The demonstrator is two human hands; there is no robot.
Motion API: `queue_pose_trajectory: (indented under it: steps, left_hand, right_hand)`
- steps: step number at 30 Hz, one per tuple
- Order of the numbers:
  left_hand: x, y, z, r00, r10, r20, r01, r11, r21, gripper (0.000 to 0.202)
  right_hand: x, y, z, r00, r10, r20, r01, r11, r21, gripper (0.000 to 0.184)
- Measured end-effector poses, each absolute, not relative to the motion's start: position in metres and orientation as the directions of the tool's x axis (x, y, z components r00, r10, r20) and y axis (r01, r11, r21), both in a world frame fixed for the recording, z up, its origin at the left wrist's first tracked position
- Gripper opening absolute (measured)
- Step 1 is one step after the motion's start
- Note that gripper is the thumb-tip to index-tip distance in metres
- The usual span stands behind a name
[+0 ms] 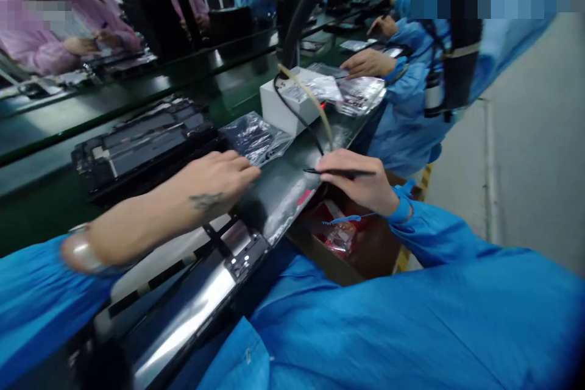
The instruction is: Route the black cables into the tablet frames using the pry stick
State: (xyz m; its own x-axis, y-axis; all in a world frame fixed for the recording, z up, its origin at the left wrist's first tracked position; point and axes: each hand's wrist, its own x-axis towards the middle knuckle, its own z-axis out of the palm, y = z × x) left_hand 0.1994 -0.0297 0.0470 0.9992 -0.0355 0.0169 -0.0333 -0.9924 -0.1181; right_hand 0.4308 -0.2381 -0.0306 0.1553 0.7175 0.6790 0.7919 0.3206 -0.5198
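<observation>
My left hand (pixel 222 178) is over the bench, beside a stack of clear plastic bags (pixel 256 137). Its fingers are curled together and their tips are hidden, so what they hold, if anything, does not show. My right hand (pixel 354 178) grips slim black tweezers (pixel 350 173), tip pointing left, above the bench's front edge. A beige tube (pixel 315 103) and a thin black cable (pixel 297 111) run down close behind that hand. Below my left forearm lies a long device part (pixel 196 304) with a shiny silver surface and black strips.
Behind my left hand stands a pile of dark device frames (pixel 146 140). A white box (pixel 286 106) sits mid-bench, with silvery bags (pixel 361 94) near a co-worker's hand (pixel 370 64). A carton (pixel 320 256) with red packaging and a blue coiled cord (pixel 342 219) is below the edge.
</observation>
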Motion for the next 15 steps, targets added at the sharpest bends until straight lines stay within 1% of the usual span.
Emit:
queue_pose_trajectory:
  steps: [1, 2, 3, 4, 5, 6, 7, 8, 9, 10, 11, 12, 13, 14, 15]
  left_hand:
    - [0.229, -0.042, 0.047, 0.989, -0.147, -0.037, -0.15, -0.981, -0.124, 0.028]
    - [0.259, -0.056, 0.045, 0.969, -0.238, -0.071, -0.244, -0.965, -0.092, 0.028]
    - [0.289, -0.071, 0.043, 0.949, -0.301, -0.093, -0.304, -0.953, -0.022, 0.028]
    - [0.318, -0.087, 0.038, 0.94, -0.331, -0.079, -0.323, -0.941, 0.098, 0.029]
    - [0.347, -0.103, 0.032, 0.942, -0.332, -0.037, -0.312, -0.914, 0.261, 0.03]
    - [0.375, -0.119, 0.025, 0.959, -0.285, -0.006, -0.253, -0.862, 0.439, 0.034]
    - [0.4, -0.134, 0.018, 0.976, -0.218, 0.006, -0.18, -0.788, 0.589, 0.041]
    - [0.423, -0.149, 0.01, 0.984, -0.177, -0.005, -0.127, -0.726, 0.676, 0.05]
    - [0.443, -0.163, 0.003, 0.989, -0.148, -0.028, -0.081, -0.681, 0.728, 0.058]
    - [0.46, -0.175, -0.003, 0.988, -0.144, -0.048, -0.056, -0.64, 0.766, 0.062]
    - [0.473, -0.185, -0.008, 0.985, -0.16, -0.061, -0.047, -0.595, 0.802, 0.063]
    - [0.482, -0.194, -0.011, 0.982, -0.175, -0.068, -0.037, -0.534, 0.844, 0.063]
    - [0.487, -0.199, -0.014, 0.98, -0.188, -0.068, -0.025, -0.455, 0.89, 0.063]
    - [0.489, -0.203, -0.015, 0.978, -0.199, -0.066, -0.012, -0.368, 0.93, 0.064]
    - [0.487, -0.204, -0.015, 0.977, -0.206, -0.062, 0.0, -0.291, 0.957, 0.065]
  right_hand:
    - [0.437, -0.258, -0.03, 0.095, 0.701, 0.707, 0.846, 0.317, -0.428, 0.014]
    - [0.444, -0.277, -0.032, 0.058, 0.68, 0.731, 0.894, 0.291, -0.341, 0.014]
    - [0.452, -0.294, -0.035, 0.054, 0.643, 0.764, 0.932, 0.241, -0.269, 0.017]
    - [0.461, -0.309, -0.04, 0.092, 0.577, 0.811, 0.959, 0.167, -0.228, 0.02]
    - [0.471, -0.321, -0.046, 0.164, 0.479, 0.862, 0.971, 0.077, -0.227, 0.021]
    - [0.482, -0.33, -0.052, 0.257, 0.36, 0.897, 0.962, -0.012, -0.271, 0.02]
    - [0.492, -0.337, -0.059, 0.363, 0.236, 0.901, 0.931, -0.074, -0.356, 0.017]
    - [0.503, -0.341, -0.065, 0.476, 0.115, 0.872, 0.879, -0.091, -0.468, 0.014]
    - [0.513, -0.343, -0.07, 0.589, 0.008, 0.808, 0.807, -0.057, -0.588, 0.014]
    - [0.524, -0.344, -0.075, 0.69, -0.074, 0.72, 0.723, 0.024, -0.691, 0.016]
    - [0.533, -0.344, -0.078, 0.773, -0.127, 0.622, 0.634, 0.142, -0.76, 0.02]
    - [0.542, -0.344, -0.081, 0.839, -0.147, 0.524, 0.543, 0.278, -0.792, 0.022]
    - [0.549, -0.343, -0.084, 0.887, -0.134, 0.441, 0.455, 0.402, -0.795, 0.024]
    - [0.555, -0.342, -0.087, 0.919, -0.099, 0.383, 0.379, 0.496, -0.782, 0.026]
    - [0.56, -0.342, -0.09, 0.937, -0.052, 0.347, 0.315, 0.558, -0.768, 0.027]
